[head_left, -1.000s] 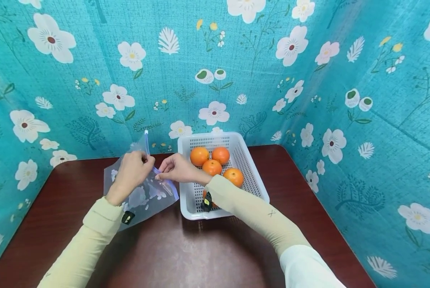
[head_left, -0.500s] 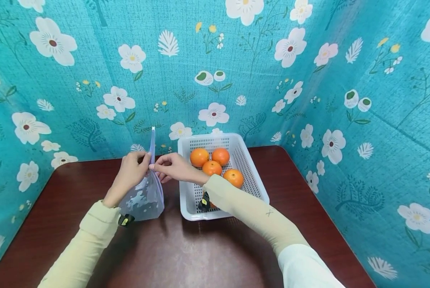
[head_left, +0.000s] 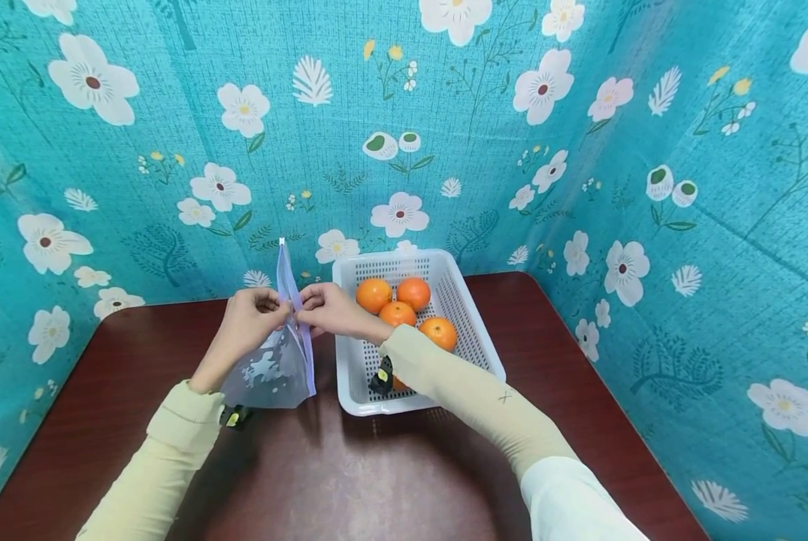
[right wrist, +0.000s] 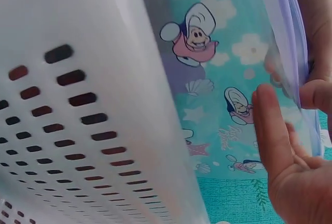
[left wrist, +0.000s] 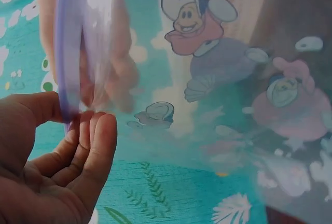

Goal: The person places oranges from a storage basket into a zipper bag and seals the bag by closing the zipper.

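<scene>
The left hand (head_left: 249, 321) enters from 7 o'clock, wrist raised, thumb and fingers pinching the lilac plastic zip strip (head_left: 304, 349) of a clear, thin, rectangular bag (head_left: 271, 376). The right hand (head_left: 339, 309) enters from 5 o'clock, its forearm crossing a white, perforated plastic basket (head_left: 478, 323), and pinches the same strip beside the left fingertips. Both wear cream, stretchy sleeves (head_left: 183, 424) above small black wrist devices (head_left: 382, 377).

The bag is at the basket's 9 o'clock side, its smooth film printed with cartoon figures in shell-shaped bonnets; whether it touches the counter is unclear. A small white tab (head_left: 282, 241) tops the strip at 12 o'clock. Round, glossy oranges (head_left: 398, 314) lie in the basket, one partly hidden under the right forearm. The counter (head_left: 376, 473) is dark reddish-brown and polished; teal, linen-textured floral cloth (head_left: 336, 180) hangs at 12 and 3 o'clock.
</scene>
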`<control>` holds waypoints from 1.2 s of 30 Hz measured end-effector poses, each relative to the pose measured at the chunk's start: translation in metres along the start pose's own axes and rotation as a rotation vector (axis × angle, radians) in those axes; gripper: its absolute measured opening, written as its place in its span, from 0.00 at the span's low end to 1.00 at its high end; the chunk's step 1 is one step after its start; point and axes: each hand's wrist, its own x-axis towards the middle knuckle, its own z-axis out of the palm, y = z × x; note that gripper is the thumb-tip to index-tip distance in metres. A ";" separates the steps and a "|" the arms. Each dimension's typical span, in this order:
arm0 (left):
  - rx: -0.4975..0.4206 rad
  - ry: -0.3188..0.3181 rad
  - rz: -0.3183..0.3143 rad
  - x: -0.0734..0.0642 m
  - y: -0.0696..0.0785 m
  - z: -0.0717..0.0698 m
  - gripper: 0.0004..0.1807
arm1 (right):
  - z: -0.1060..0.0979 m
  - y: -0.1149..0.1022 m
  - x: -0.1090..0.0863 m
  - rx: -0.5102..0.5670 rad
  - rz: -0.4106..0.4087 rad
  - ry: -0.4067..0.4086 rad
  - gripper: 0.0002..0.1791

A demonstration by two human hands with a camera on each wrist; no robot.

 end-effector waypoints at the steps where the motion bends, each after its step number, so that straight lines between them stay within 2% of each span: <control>1: 0.012 0.006 0.000 0.000 0.001 0.000 0.09 | 0.000 -0.001 0.000 0.007 0.008 -0.001 0.13; 7: 0.105 0.065 0.036 -0.003 0.011 0.001 0.10 | 0.001 -0.004 0.003 0.010 0.030 0.000 0.19; 14: 0.185 0.111 0.080 -0.006 0.020 0.002 0.07 | 0.000 -0.005 0.001 -0.054 0.034 0.009 0.12; 17: 0.214 0.154 0.101 -0.006 0.023 0.001 0.05 | -0.002 -0.005 0.000 -0.070 0.032 0.013 0.13; 19: 0.241 0.189 0.116 -0.007 0.024 0.000 0.07 | -0.003 -0.005 0.001 -0.091 0.028 0.024 0.13; 23: 0.289 0.247 0.135 -0.009 0.029 -0.004 0.11 | -0.005 -0.005 0.001 -0.173 0.032 0.061 0.11; 26: 0.304 0.265 0.147 -0.011 0.034 -0.008 0.12 | -0.006 -0.005 0.001 -0.273 0.044 0.081 0.10; 29: 0.319 0.270 0.151 -0.012 0.039 -0.014 0.11 | -0.007 -0.005 0.002 -0.356 0.070 0.071 0.10; 33: 0.344 0.272 0.134 -0.017 0.047 -0.023 0.11 | -0.010 -0.006 0.002 -0.412 0.121 0.038 0.03; 36: 0.374 0.271 0.106 -0.021 0.054 -0.031 0.12 | -0.014 -0.007 0.002 -0.478 0.148 0.028 0.11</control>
